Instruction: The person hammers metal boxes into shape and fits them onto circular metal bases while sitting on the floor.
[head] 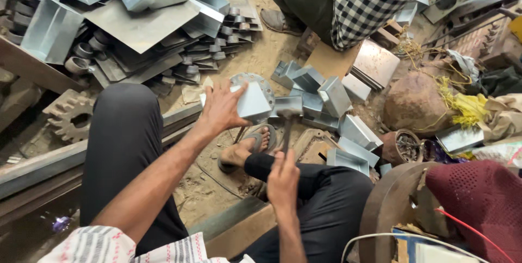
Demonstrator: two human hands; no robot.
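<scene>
Two hands work: my left hand [220, 108] clamps the folded metal piece [253, 101], right hand [283, 179] grips the hammer [287, 119]; I judge hammering step, next blow needs aim.

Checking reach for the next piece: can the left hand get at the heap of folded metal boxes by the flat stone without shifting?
Probably yes. The left hand already holds a folded metal piece right beside the heap of boxes, with open ground between. Only the hammer in the right hand crosses nearby.
</scene>
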